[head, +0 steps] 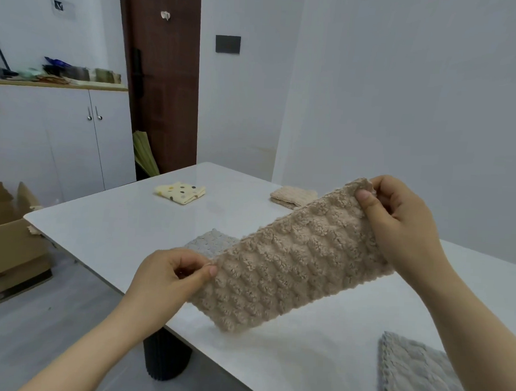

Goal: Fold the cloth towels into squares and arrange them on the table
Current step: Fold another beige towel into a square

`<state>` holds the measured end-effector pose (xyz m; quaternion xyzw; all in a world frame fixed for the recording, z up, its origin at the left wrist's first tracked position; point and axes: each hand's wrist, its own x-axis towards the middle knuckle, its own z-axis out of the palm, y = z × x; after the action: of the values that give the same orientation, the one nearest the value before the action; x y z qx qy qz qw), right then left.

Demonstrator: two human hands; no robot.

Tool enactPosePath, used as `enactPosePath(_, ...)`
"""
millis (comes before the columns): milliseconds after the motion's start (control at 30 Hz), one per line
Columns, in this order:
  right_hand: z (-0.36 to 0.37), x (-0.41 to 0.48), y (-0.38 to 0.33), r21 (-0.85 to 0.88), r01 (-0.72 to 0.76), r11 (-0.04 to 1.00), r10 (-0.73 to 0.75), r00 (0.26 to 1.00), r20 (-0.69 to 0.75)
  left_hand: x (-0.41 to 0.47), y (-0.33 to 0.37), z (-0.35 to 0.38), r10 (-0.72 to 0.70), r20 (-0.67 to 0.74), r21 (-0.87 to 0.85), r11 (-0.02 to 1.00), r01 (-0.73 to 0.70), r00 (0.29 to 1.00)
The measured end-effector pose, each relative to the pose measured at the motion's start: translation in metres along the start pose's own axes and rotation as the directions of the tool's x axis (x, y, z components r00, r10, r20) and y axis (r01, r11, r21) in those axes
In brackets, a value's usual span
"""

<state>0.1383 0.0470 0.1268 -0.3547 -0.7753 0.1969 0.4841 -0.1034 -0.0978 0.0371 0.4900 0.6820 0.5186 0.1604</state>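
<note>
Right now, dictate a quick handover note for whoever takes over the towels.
Left hand pinches the lower end of the beige towel, right hand the upper end; it hangs as a strip over the table.
Done: yellow dotted cloth and second beige towel lie folded at the far side.
Left: fold the strip square, set it down.
One grey towel lies behind the strip, another grey towel at near right: fold state unclear.

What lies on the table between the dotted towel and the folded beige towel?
Nothing: in the head view only bare table shows between the dotted towel and the folded beige towel.
</note>
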Motion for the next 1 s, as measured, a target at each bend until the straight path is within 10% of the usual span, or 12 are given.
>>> enactPosePath(533, 0.009, -0.021, 0.049, -0.068, -0.033, 0.997, 0.028, 0.996, -0.080, 0.005, -0.003, -0.009, 0.003, 0.086, 0.055, 0.998, -0.008, 0.996)
enactPosePath(867, 0.014, -0.034, 0.056, 0.002, -0.119, 0.993, 0.119, 0.990, -0.074, 0.002, -0.011, -0.002, -0.134, 0.027, -0.405, 0.904, 0.134, 0.991)
enactPosePath(1000, 0.012, -0.037, 0.062, 0.034, -0.167, 0.985, 0.169, 0.983, -0.068, 0.004, -0.012, -0.005, -0.244, 0.278, -0.580, 0.729, 0.365, 0.929)
